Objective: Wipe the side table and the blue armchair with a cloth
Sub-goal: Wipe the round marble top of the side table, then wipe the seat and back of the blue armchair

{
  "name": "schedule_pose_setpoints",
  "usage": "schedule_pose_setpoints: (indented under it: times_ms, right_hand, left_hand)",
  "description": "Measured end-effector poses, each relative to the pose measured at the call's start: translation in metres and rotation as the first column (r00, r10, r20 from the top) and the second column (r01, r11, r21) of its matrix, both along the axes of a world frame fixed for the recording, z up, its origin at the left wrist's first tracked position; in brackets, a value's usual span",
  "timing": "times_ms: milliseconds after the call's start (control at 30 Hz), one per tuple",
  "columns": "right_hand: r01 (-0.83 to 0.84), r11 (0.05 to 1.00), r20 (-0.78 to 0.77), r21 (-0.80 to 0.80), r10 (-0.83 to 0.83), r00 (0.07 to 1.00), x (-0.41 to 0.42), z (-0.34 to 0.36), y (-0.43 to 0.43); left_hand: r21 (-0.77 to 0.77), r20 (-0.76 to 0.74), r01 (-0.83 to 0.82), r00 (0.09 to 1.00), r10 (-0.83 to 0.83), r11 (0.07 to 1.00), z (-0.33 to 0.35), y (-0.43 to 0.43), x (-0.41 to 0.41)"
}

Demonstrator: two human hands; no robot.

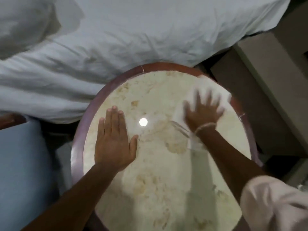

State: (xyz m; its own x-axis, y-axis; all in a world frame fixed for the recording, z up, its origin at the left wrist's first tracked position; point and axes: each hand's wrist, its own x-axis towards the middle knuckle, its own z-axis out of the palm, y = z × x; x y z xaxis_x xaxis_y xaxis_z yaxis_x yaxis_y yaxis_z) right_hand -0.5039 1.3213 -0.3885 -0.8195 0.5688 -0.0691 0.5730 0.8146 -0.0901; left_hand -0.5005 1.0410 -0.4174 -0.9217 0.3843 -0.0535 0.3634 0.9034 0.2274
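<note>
— Rumpled white bedding (103, 40) fills the far side of the view, and a pale blue upholstered surface (18, 164) sits at the left edge, which I take to be the blue armchair. Which of the two jobs is in hand?

— The table. A round side table with a cream marbled top and a reddish wooden rim (78, 139) stands right against the bed, and both arms are stretched over it

— Where is the cloth?

— A white cloth (215, 92) lies on the far right part of the top, near the rim, pressed flat under the right hand (202, 112). That hand is blurred, fingers spread wide on the cloth, so I judge it is mid-stroke

— And the other hand?

— The left hand (115, 139) rests flat on the left of the top, palm down, fingers together and thumb out, holding nothing; it looks like a brace

— How much is done?

— Hard to say. The brown patches could be marble veining rather than dirt, so I cannot tell which part is already clean. A bright round reflection (143, 122) shines near the middle. I'd put the table as under way, with the near half and the rim perhaps still to do, and the armchair not yet touched
</note>
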Motion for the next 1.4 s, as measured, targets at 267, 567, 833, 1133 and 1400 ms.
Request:
schedule_pose_setpoints:
  times_ms: [267, 567, 833, 1133, 1400]
  right_hand:
    - [-0.520, 0.854, 0.119, -0.026, 0.519, 0.846, 0.156, 0.007, 0.017]
    - [-0.650, 0.759, -0.052, 0.041, 0.651, 0.757, -0.102, -0.011, -0.110]
    - [-0.716, 0.696, 0.047, -0.057, 0.718, 0.694, -0.041, 0.012, -0.109]
    - [-0.949, 0.308, 0.004, -0.068, 0.951, 0.309, -0.013, 0.029, -0.288]
    - [-0.944, 0.090, -0.133, -0.317, 0.981, 0.138, 0.081, 0.014, -0.571]
  left_hand:
    - [0.011, 0.004, -0.161, 0.987, 0.161, 0.987, 0.008, 0.004, 0.038]
    - [0.088, 0.007, -0.310, 0.951, 0.311, 0.947, 0.012, 0.019, -0.009]
    - [0.073, 0.132, -0.218, 0.969, 0.208, 0.973, 0.024, -0.074, 0.067]
    - [0.172, 0.220, -0.844, 0.535, 0.816, 0.507, 0.115, -0.251, 0.131]
    - [-0.298, -0.107, -0.865, 0.451, 0.886, 0.404, 0.173, -0.427, 0.310]
